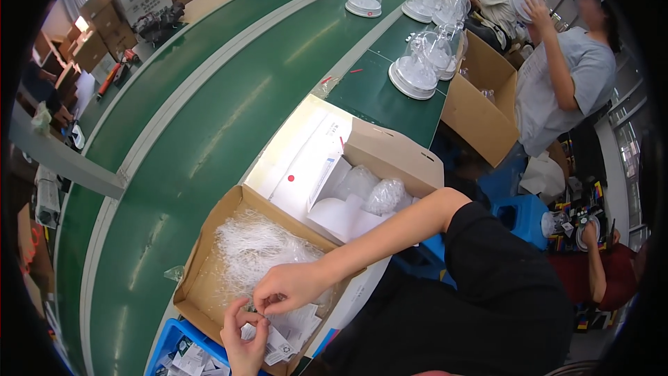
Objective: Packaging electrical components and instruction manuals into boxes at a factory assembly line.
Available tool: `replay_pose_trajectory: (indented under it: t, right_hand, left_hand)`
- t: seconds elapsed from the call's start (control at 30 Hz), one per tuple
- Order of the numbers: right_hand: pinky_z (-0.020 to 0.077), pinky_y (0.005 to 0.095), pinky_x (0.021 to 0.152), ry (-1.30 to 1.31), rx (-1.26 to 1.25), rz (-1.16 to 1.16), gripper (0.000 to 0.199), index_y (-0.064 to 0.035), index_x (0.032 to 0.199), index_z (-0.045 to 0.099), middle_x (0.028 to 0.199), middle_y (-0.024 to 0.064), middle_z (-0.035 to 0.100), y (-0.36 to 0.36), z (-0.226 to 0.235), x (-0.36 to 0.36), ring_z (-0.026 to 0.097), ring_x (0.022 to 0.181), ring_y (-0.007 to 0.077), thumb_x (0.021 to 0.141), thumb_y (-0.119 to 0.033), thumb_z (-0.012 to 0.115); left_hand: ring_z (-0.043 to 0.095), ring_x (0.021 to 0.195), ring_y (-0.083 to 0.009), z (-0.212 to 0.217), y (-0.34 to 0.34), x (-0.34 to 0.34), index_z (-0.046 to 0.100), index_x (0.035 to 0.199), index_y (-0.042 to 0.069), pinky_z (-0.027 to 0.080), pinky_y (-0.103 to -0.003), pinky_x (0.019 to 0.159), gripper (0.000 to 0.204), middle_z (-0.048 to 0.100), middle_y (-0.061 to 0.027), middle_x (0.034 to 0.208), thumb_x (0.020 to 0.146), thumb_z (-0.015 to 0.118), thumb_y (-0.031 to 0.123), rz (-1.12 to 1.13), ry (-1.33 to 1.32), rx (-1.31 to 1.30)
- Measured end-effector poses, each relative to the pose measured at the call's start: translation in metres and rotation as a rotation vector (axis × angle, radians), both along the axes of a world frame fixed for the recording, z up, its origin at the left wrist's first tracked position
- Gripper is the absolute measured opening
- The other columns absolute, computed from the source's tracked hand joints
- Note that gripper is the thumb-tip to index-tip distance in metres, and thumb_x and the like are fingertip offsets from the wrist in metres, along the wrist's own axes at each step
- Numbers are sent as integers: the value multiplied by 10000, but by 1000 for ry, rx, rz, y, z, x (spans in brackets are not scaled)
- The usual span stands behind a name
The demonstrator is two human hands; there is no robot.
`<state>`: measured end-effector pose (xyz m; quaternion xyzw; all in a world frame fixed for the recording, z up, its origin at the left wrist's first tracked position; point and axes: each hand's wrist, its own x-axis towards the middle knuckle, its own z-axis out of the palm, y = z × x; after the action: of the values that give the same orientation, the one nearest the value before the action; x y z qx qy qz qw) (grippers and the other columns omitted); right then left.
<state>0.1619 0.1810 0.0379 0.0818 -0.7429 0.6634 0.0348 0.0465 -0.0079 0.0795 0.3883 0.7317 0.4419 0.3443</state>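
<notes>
Over a shallow cardboard box, my two hands come close together, fingertips nearly touching. My left hand [243,336] is closed in a pinch at the corner of a small white paper tag [280,345]. Just above it, my right hand [292,288] is curled with thumb and fingers pressed together; what it pinches is too small to make out. A tangled heap of thin white strings [245,245] fills the far part of the cardboard box [197,284]. More white paper tags [303,322] lie in its near end, partly under my right hand.
A blue bin [164,347] of printed cards stands at the near left. Beyond my right forearm, an open carton [390,145] holds clear plastic bags [387,196]. Clear domes on white bases [415,73] stand along the green conveyor [229,122]. Co-workers [557,76] sit at the right.
</notes>
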Motion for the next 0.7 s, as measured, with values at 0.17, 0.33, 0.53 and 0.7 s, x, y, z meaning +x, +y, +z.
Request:
replay_pose_trajectory:
  t: [0.17,0.33,0.53,0.7]
  right_hand:
    - [515,330,653,39,35,5,66,-39,920,645,828,77,663,0,-3,-1,652,725,217,872,-84,642]
    - [512,339,653,55,74,10,75,-48,920,649,832,80,664,1,0,1,654,728,225,867,-100,659]
    - [516,335,642,30,88,-52,75,-51,918,644,803,72,661,2,1,2,656,712,224,865,-102,662]
    - [517,326,629,76,97,-59,61,-51,886,631,787,62,655,-1,-1,0,654,698,218,846,-88,657]
  left_hand:
    - [607,745,-108,0,0,1,495,1277,-2,479,-242,765,526,632,-42,768,785,659,-93,-24,45,1]
    - [614,742,-115,0,0,2,511,1263,0,482,-245,761,510,642,-48,762,784,656,-100,24,44,8]
    - [618,797,-158,11,2,1,520,1311,40,501,-306,800,485,647,-73,821,857,672,-41,-118,191,-3]
    - [619,770,-166,16,4,3,553,1281,43,503,-312,792,449,652,-81,802,857,677,-37,-71,156,-6]
